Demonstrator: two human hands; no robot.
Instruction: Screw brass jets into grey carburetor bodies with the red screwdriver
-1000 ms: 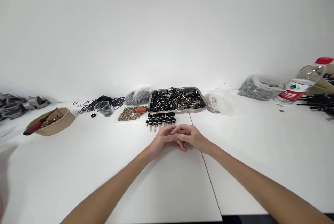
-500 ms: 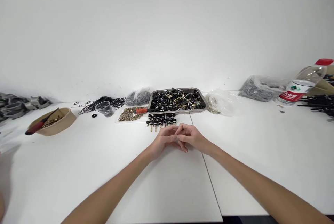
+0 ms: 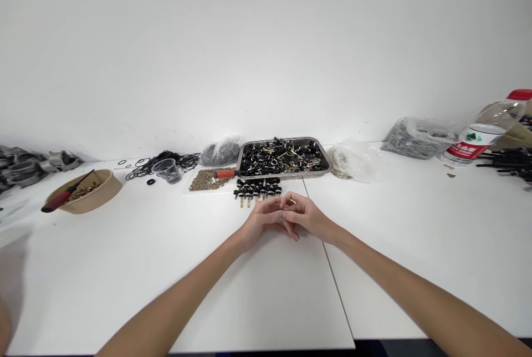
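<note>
My left hand and my right hand meet over the white table, fingertips touching and fingers curled together. Whatever lies between the fingers, if anything, is hidden or too small to name. Just beyond them stands a cluster of black fittings with brass stems. Behind that is a metal tray heaped with black and brass parts. A screwdriver with a red handle rests between the tray's left side and a pile of small brass pieces.
Left are a tan bowl holding brass parts and a red-handled screwdriver, a clear plastic cup and black rubber rings. Plastic bags and a red-capped bottle stand right. Part of another person shows at the left edge.
The hands stay joined in nearly the same place, with only slight finger movement. The whole view has shifted a little.
</note>
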